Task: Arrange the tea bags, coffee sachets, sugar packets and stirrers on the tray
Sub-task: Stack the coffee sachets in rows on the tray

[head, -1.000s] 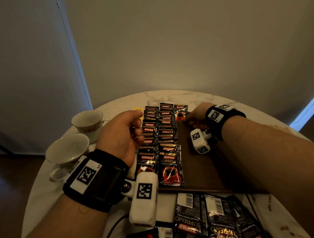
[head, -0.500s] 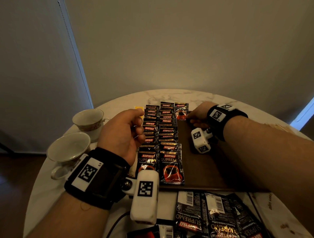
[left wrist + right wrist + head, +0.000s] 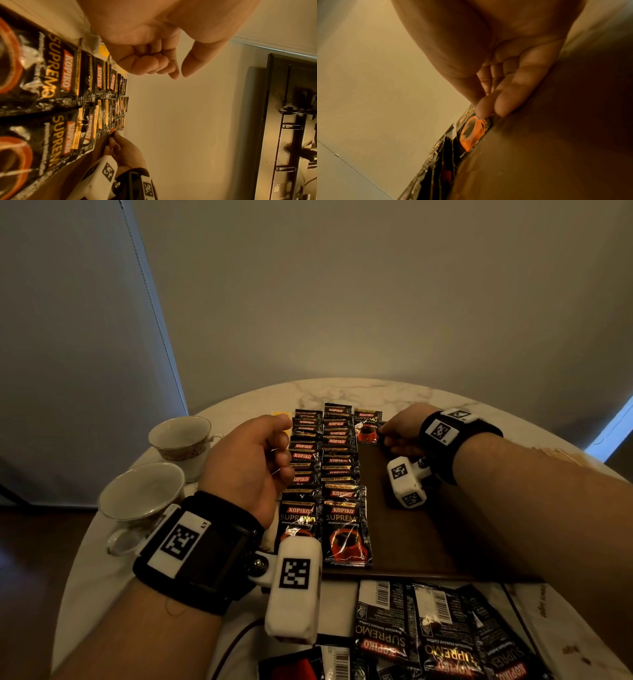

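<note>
A dark brown tray (image 3: 428, 535) lies on the round marble table (image 3: 359, 392). Two overlapping columns of black Kopiko coffee sachets (image 3: 337, 474) fill its left part. A single coffee sachet (image 3: 367, 424) with an orange cup print lies at the far end, beside the second column. My right hand (image 3: 385, 434) pinches that sachet's right edge; in the right wrist view the thumb and fingertips (image 3: 503, 106) close on the sachet (image 3: 471, 134) against the tray. My left hand (image 3: 279, 453) hovers over the left column with fingers curled into the palm (image 3: 150, 65), holding nothing.
Two empty tea cups (image 3: 181, 436) (image 3: 140, 494) stand at the table's left. Several loose coffee sachets (image 3: 428, 638) lie face down at the near edge. A yellow packet (image 3: 281, 416) peeks out behind my left hand. White printed paper packets (image 3: 548, 601) lie at the near right.
My right hand has stayed on the far sachet and shifted it slightly. The left hand has barely moved.
</note>
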A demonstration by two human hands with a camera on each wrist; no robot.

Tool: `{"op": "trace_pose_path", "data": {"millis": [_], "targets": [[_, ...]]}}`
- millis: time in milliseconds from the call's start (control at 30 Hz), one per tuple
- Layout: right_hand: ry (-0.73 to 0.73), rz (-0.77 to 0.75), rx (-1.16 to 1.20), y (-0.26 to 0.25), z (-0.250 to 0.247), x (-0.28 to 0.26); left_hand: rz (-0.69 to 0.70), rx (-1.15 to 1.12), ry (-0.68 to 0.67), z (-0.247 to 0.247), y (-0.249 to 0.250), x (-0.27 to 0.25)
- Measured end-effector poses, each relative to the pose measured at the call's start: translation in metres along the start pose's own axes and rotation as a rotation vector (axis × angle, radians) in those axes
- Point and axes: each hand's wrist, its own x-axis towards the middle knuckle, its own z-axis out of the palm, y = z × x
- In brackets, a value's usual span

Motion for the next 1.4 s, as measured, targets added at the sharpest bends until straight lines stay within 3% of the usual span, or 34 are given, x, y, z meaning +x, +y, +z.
{"op": "trace_pose_path", "data": {"millis": [267,433,533,667,800,1000,1100,1267,1400], "targets": [[-0.063,-0.036,0.044,0.003,-0.008,-0.041,0.000,0.010,0.003,0.008,0.007,-0.014],[-0.119,-0.216,-0.155,-0.002,-0.021,-0.099,-0.002,0.098,0.006,0.017,0.010,-0.034],[-0.252,-0.334,-0.294,0.002,-0.027,-0.149,0.016,0.305,-0.094,0.022,0.010,-0.063],[-0.418,-0.455,-0.666,0.021,-0.022,-0.217,0.000,0.824,-0.205,0.001,0.008,-0.103],[-0.550,-0.489,-0.953,0.046,-0.024,-0.263,-0.171,1.205,-0.291,-0.025,0.004,-0.141],[-0.446,-0.536,-1.326,0.076,-0.034,-0.281,-0.280,1.333,-0.239,-0.035,-0.008,-0.169],[-0.432,-0.513,-1.331,0.084,-0.025,-0.279,-0.260,1.423,-0.269,-0.028,-0.013,-0.175],[-0.398,-0.695,-1.245,0.081,-0.004,-0.285,-0.234,1.534,-0.286,-0.027,-0.017,-0.172],[-0.413,-0.703,-1.083,0.072,-0.003,-0.287,-0.259,1.505,-0.269,-0.032,-0.013,-0.171]]}}
